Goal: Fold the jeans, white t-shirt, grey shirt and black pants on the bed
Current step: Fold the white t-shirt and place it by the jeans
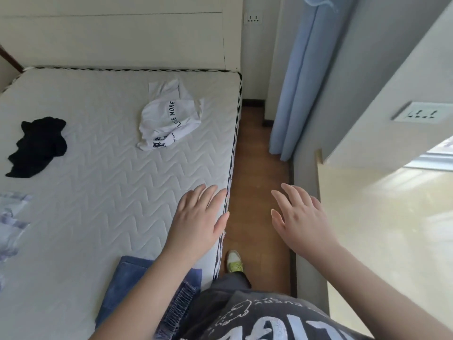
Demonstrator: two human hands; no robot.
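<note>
Head view. Left hand (199, 220) and right hand (300, 220), both palm-down with fingers straight and spread, holding nothing; the left is over the mattress (103, 182) edge, the right over the floor (257, 173). Jeans (127, 283) lie folded at the near edge (partly hidden by the left forearm). White t-shirt (169, 116) and black pants (38, 146) lie crumpled farther off, well apart.

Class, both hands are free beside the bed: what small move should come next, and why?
Probably lower the left hand onto the jeans: they lie nearest, beneath that forearm. The white t-shirt and black pants lie crumpled farther off. The right hand hangs open over the floor.
</note>
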